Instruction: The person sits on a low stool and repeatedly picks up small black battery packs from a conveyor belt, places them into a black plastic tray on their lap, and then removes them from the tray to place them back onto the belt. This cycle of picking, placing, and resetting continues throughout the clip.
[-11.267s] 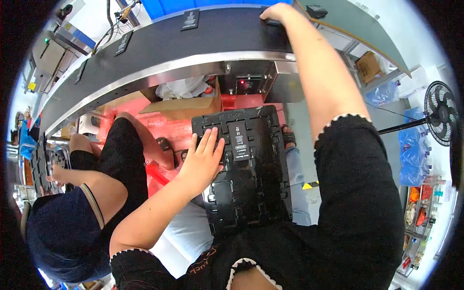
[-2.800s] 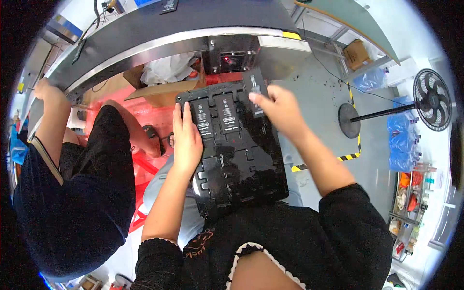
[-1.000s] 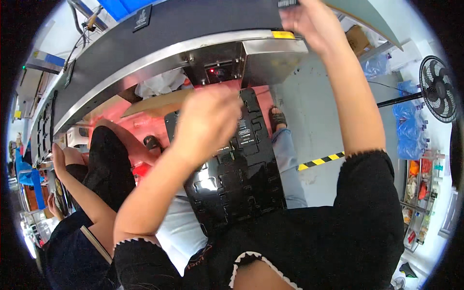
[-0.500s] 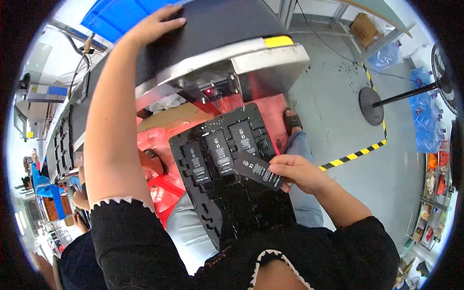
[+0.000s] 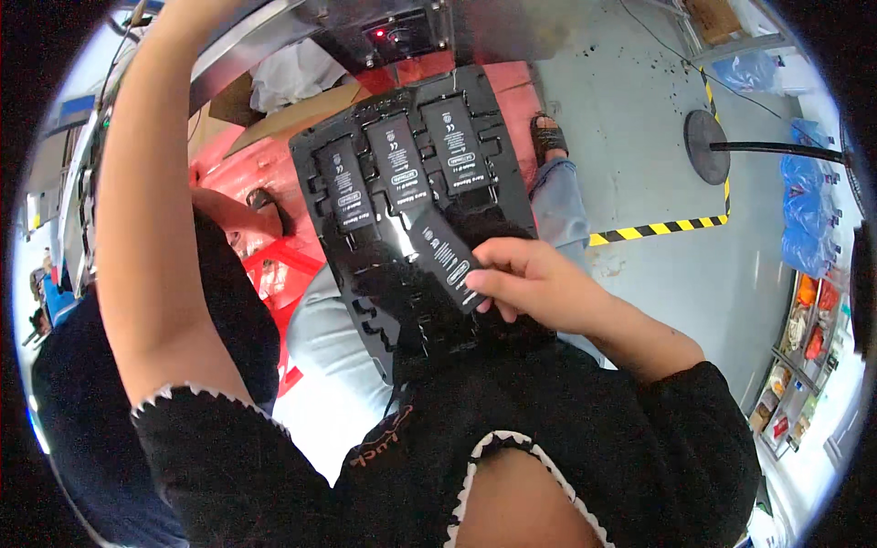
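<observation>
In my right hand (image 5: 521, 281) I pinch a flat black phone battery (image 5: 445, 260) by its lower right end, thumb on top. It is tilted over the middle of a black moulded tray (image 5: 384, 315) that rests on my lap. Three more batteries lie in the tray's far row: a left one (image 5: 346, 183), a middle one (image 5: 395, 163) and a right one (image 5: 457, 146). My left forearm (image 5: 151, 183) reaches forward past the upper edge of the picture, so the left hand is out of sight.
A metal-edged machine (image 5: 402, 36) with a red light stands ahead. Red plastic sheeting (image 5: 297, 215) covers the floor under the tray. Another person in dark clothing (image 5: 100, 393) sits close at left. At right are striped floor tape (image 5: 658, 227) and a fan base (image 5: 705, 146).
The view has tipped down toward the tray, and my left hand has left the picture. The held battery has turned more upright and moved left over the tray.
</observation>
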Motion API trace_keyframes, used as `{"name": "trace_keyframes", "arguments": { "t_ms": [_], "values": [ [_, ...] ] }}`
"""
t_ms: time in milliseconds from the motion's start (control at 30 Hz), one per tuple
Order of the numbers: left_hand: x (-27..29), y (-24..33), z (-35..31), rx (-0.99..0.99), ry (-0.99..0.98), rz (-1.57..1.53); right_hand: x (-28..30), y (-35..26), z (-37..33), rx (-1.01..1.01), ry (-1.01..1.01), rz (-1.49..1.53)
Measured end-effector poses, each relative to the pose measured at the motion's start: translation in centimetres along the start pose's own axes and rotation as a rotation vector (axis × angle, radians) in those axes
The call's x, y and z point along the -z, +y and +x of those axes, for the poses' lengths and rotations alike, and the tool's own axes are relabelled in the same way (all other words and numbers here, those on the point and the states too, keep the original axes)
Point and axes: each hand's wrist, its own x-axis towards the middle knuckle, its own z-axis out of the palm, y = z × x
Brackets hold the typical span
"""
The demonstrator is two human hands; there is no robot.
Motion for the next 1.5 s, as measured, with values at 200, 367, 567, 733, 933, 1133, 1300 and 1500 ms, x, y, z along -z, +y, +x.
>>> {"name": "trace_keyframes", "arguments": {
  "t_ms": [200,367,567,733,933,1133,1300,1500],
  "values": [
    [2.0,3.4,-17.9,-0.148,-0.272,-0.212,-4.0,4.4,-1.9,0.078,0.173,-0.412],
    [0.0,6.4,-29.0,-0.027,-0.56,-0.339,-5.4,3.0,-2.7,0.263,0.132,-1.207],
    [-1.4,6.5,-32.3,-0.117,-0.485,-0.287,-5.7,5.5,-2.8,0.464,0.214,-1.568],
    [-1.6,6.3,-33.4,-0.127,-0.475,-0.307,-5.5,4.8,-2.9,0.622,0.253,-1.51],
    [-1.9,7.5,-32.9,-0.102,-0.45,-0.289,-5.3,1.1,4.5,0.812,0.341,-1.555],
    [-2.0,8.3,-33.8,0.037,-0.379,-0.242,-3.1,-0.7,5.2,0.698,0.285,-1.517],
    [-3.8,10.1,-33.4,-0.036,-0.255,-0.345,-1.1,-1.7,5.7,0.722,0.233,-1.115],
    [-3.1,10.8,-31.1,-0.076,-0.074,-0.47,0.1,-3.7,5.1,0.431,0.093,-0.924]
  ]
}}
